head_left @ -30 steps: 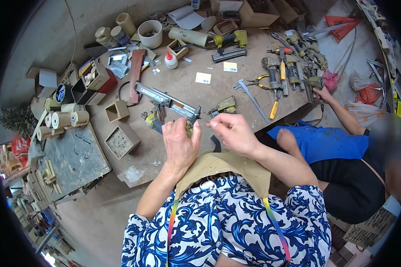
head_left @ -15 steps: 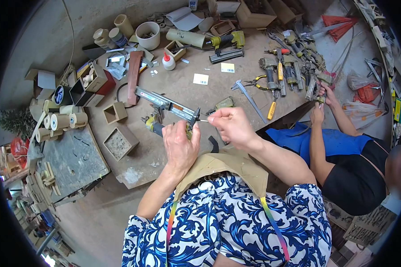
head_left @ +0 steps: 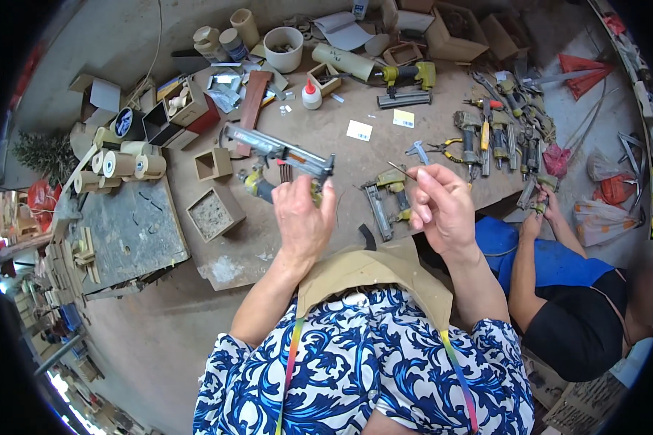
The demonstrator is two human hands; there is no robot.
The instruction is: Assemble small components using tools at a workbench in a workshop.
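Note:
My left hand [head_left: 301,221] is closed around a yellow-green and black pneumatic nail gun [head_left: 277,151], its silver magazine slanting up to the left. Most of the handle is hidden behind my fingers. Apart from the gun, to its right, my right hand [head_left: 442,206] is raised and pinches a thin dark metal rod [head_left: 400,170] between thumb and fingertips. The rod points up and left; its exact kind is too small to tell. Another nail gun [head_left: 393,187] lies on the workbench [head_left: 319,116] just left of my right hand. A black curved piece [head_left: 368,235] lies near my apron.
Further right lie a caliper [head_left: 417,151], pliers [head_left: 450,150] and several nail guns [head_left: 468,134]. A red-capped white bottle [head_left: 311,96] and white bucket [head_left: 283,51] stand behind. Small wooden boxes [head_left: 215,212] sit left. A co-worker's hands [head_left: 540,210] hold a tool at the right.
My right hand has drawn away from the held gun's nose to the right, carrying the thin rod. More of the nail gun lying on the bench now shows. The whole view has shifted.

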